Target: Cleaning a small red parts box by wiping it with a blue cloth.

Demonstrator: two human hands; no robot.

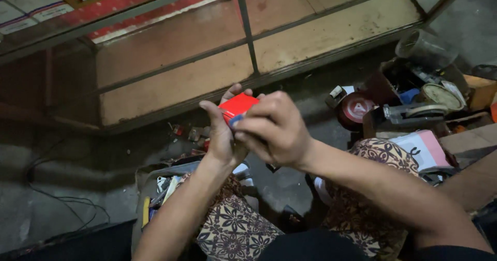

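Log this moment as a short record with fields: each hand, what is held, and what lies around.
left hand: cups the small red rectangular box from behind, fingers up along its far side
right hand: closed over the box's near end
box: held in the air above the lap, tilted
lap: brown patterned cloth trousers
floor: grey concrete, small parts scattered on it
right side: pink-and-white carton
ahead: metal-framed wooden shelf

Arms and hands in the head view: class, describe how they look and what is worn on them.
Both forearms are bare to past the elbow. No ring, watch or glove shows on the left hand or right hand. A dark sleeve edge shows at the right upper arm.
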